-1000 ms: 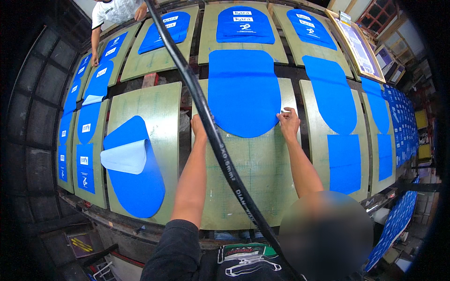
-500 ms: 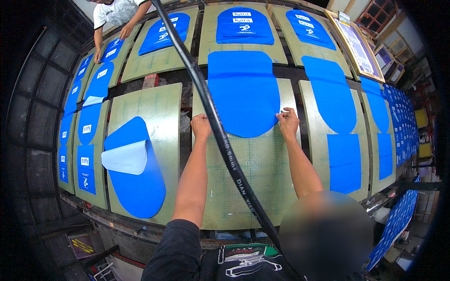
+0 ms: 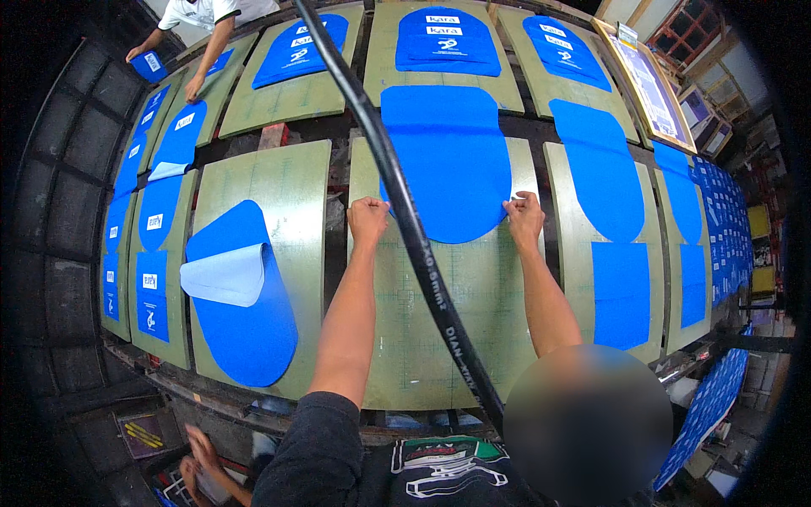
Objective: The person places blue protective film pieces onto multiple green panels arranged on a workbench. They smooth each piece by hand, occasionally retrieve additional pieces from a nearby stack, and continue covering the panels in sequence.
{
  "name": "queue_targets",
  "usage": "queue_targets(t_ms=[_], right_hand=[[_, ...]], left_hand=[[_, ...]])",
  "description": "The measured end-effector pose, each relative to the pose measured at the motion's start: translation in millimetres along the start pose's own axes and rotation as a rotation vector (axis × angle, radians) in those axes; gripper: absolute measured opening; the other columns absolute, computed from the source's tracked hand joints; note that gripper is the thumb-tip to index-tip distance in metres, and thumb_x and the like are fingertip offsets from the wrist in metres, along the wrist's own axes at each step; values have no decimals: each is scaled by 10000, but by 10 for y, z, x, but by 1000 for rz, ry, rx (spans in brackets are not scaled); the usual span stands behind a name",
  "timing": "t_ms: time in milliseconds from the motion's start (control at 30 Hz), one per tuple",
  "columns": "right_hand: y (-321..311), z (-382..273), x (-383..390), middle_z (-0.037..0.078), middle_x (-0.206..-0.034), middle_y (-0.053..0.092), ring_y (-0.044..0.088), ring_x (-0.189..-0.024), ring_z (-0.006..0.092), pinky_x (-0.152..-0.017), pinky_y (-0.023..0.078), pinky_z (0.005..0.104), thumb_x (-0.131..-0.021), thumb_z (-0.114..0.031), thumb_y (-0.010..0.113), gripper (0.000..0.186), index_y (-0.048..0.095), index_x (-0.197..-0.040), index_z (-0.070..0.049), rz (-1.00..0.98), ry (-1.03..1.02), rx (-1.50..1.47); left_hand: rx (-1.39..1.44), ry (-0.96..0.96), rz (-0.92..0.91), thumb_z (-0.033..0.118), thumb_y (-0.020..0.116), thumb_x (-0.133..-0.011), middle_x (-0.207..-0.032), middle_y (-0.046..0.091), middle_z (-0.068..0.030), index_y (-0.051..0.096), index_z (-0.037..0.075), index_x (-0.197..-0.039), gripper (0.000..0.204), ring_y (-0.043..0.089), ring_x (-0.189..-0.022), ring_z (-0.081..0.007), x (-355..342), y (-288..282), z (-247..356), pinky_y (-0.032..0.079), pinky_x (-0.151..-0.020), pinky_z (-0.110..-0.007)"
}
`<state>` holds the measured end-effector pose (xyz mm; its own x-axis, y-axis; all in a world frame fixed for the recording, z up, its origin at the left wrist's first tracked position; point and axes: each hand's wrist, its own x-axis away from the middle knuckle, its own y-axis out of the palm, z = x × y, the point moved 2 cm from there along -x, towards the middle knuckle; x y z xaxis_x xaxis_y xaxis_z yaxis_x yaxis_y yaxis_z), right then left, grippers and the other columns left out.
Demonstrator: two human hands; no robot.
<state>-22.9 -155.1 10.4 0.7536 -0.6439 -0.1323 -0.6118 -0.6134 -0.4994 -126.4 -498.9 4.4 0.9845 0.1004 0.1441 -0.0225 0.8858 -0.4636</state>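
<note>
A blue piece of cloth [image 3: 446,160] with a rounded near end lies over the gap between two greenish boards, its near half on the board [image 3: 422,338] before me. At its right edge, my right hand [image 3: 525,217] is closed in a pinch on the cloth. My left hand [image 3: 367,220] is closed at the left edge, its fingertips meeting the cloth beside the black cable that partly covers that spot. To the left, another blue cloth piece [image 3: 245,338] lies on its board with a pale-backed flap [image 3: 224,279] folded over.
A thick black cable [image 3: 405,215] hangs across the view. Several boards with printed blue pieces [image 3: 448,42] stand around. A wooden-framed screen [image 3: 646,84] rests at the far right. A co-worker [image 3: 211,21] works at far left; another person's hands [image 3: 203,465] show at lower left.
My left hand has moved right to the cloth's edge; my right hand stays at its edge. The far co-worker has lifted a blue printed piece. Another person's hands have appeared at lower left.
</note>
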Motion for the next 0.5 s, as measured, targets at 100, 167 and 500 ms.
queue_targets(t_ms=[100, 167, 500], right_hand=[[-34, -9, 12, 98, -811, 711, 673, -717, 170, -669, 537, 312, -790, -61, 800, 346, 631, -1083, 11, -11, 25, 16], [24, -101, 25, 93, -816, 707, 666, -722, 156, -667, 535, 302, -794, -58, 801, 346, 634, -1087, 16, -28, 27, 11], [-17, 45, 0, 130, -874, 706, 686, -763, 221, -698, 537, 342, -774, -66, 810, 388, 612, -1099, 7, 0, 14, 47]], left_hand=[[-23, -2, 19, 136, 767, -834, -600, 664, -74, 689, -15, -753, 189, 639, -483, -140, -67, 80, -128, 494, -470, -296], [-111, 71, 74, 139, 768, -833, -604, 669, -76, 693, -13, -756, 187, 638, -481, -141, -212, 61, -397, 498, -477, -298], [-34, 22, 12, 108, 715, -834, -678, 705, -153, 696, -17, -772, 141, 688, -554, -269, 56, 31, 93, 550, -555, -401]])
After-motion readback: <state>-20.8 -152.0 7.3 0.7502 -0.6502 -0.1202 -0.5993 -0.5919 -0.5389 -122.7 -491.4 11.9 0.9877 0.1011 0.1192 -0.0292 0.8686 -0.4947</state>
